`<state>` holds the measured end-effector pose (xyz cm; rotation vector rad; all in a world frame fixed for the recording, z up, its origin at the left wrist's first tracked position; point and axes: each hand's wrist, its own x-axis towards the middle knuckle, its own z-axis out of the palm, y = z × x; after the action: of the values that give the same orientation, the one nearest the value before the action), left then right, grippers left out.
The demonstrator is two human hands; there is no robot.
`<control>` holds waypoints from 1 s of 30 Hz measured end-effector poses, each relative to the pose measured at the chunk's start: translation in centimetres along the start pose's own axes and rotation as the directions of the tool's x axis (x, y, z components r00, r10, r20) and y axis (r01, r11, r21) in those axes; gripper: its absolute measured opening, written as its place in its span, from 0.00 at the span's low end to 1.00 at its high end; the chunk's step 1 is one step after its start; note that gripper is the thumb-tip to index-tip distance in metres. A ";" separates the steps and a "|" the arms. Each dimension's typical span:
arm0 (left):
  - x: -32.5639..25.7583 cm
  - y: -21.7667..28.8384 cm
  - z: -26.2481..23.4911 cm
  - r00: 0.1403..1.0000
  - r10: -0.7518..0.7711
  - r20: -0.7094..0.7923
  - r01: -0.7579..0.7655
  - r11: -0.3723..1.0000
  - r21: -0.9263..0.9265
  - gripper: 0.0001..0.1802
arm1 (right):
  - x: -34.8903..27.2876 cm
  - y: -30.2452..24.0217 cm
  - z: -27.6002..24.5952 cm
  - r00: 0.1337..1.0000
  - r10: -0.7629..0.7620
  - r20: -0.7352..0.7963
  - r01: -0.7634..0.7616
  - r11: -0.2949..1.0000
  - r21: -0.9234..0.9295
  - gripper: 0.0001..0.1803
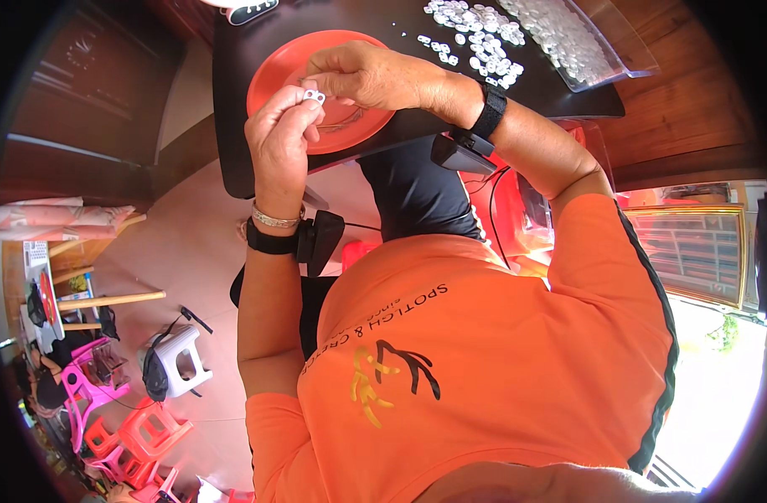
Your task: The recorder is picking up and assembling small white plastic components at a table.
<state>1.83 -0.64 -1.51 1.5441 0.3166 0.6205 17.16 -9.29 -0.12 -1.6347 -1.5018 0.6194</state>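
My left hand (281, 138) is raised over the near rim of a round orange plate (283, 63) and pinches a small white plastic piece (314, 97) at its fingertips. My right hand (368, 75) comes in from the right and meets the same white piece with its fingertips, above the plate. Both wrists wear black bands with small black devices. A heap of several small white pieces (480, 38) lies on the black table (400, 134) beyond my right hand.
A clear plastic bag (568, 38) full of white pieces lies at the table's far right. A white and dark object (247, 10) sits at the table's far edge. On the floor at left stand a white stool (182, 356) and red and pink plastic chairs (123, 436).
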 end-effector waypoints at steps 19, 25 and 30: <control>1.6 -1.5 -2.0 0.996 0.087 0.003 -0.086 0.978 0.193 0.09 | 0.0 0.6 -0.9 0.996 0.051 -0.080 -0.056 0.996 -0.066 0.19; 2.6 -0.8 -1.5 0.997 0.076 0.020 -0.078 0.950 0.303 0.09 | 0.2 -0.1 -1.4 0.994 0.079 -0.070 -0.076 0.996 0.049 0.14; 3.0 -1.5 -2.1 0.955 0.283 0.088 -0.295 0.874 0.385 0.07 | 0.1 0.3 -1.5 0.993 0.073 -0.096 -0.055 0.983 0.174 0.13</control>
<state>3.33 2.86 -2.48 2.0123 0.1947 0.8025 18.57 -9.48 0.48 -1.5632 -1.2900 0.6707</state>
